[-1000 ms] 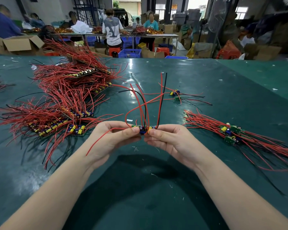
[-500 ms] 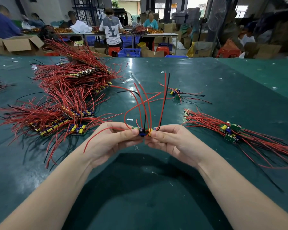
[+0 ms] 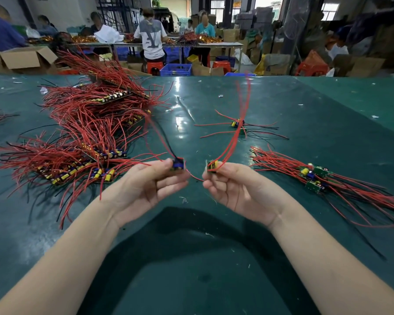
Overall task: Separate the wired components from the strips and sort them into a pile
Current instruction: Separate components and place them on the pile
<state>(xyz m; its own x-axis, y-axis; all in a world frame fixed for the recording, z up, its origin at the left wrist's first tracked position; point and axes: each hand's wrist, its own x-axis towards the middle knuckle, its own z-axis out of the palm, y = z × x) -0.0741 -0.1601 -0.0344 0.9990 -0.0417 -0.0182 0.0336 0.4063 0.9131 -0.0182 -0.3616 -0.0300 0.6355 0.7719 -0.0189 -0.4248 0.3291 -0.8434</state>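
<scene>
Two separated wired components are held above the green table (image 3: pixel 282 258), one in each hand. The left hand (image 3: pixel 146 185) pinches a small board with a blue part (image 3: pixel 177 165) between thumb and forefinger, the remaining fingers lying loosely extended beneath it; its red and black leads rise to the far left. The right hand (image 3: pixel 232 187) pinches a small board with a yellow capacitor (image 3: pixel 213 165) in the same manner, with red leads arcing upward and away. Both grips are closed narrowly on the board edges only. The two boards are apart, though one thin red wire (image 3: pixel 195 177) is seen crossing the gap low between the hands; whether it links both boards cannot be told.

The unseparated strips (image 3: pixel 82 155) lie in a heap at the left of the table. The sorted pile (image 3: pixel 314 176) lies at the right, near the right hand. Two loose components (image 3: pixel 238 125) lie further off, at centre.

The step in hand is judged to be the release of the freed pieces to the pile. It is advised that the boards be held by their edges, that the crossing wire be cleared before the hands are parted further, and that leads be laid parallel with those already in the pile, so that tangling is avoided.
</scene>
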